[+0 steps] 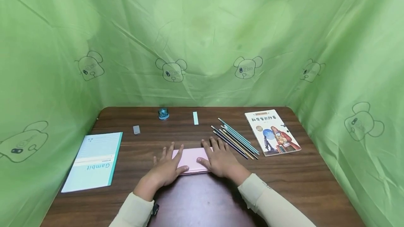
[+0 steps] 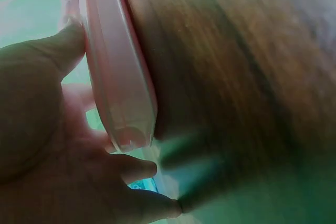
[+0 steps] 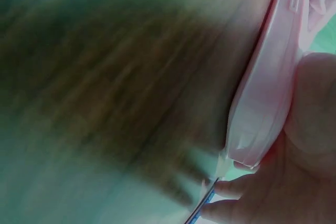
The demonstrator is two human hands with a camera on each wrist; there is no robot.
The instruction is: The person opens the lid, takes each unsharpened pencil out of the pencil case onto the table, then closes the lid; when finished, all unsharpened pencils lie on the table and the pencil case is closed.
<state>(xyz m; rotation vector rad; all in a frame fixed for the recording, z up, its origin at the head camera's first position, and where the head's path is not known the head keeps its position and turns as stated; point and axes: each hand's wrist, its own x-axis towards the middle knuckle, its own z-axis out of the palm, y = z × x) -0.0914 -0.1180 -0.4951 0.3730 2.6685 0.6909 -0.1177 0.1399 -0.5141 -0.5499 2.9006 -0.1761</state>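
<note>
A pink plastic case, probably a pencil case, lies flat near the middle of the brown table. My left hand rests on its left end, fingers spread and straight, the thumb along the near edge. On the opposite end lies my right hand, its fingers also extended across the lid. Both wrist views show the side of the case with a small latch, the thumb on top and some fingertips reaching past the end. Part of the lid is hidden under the hands.
Several pencils lie right of the case, close to the right hand. Beyond them is a picture-covered book. A notebook lies far left. Along the back are a grey eraser, a blue sharpener and a pale strip.
</note>
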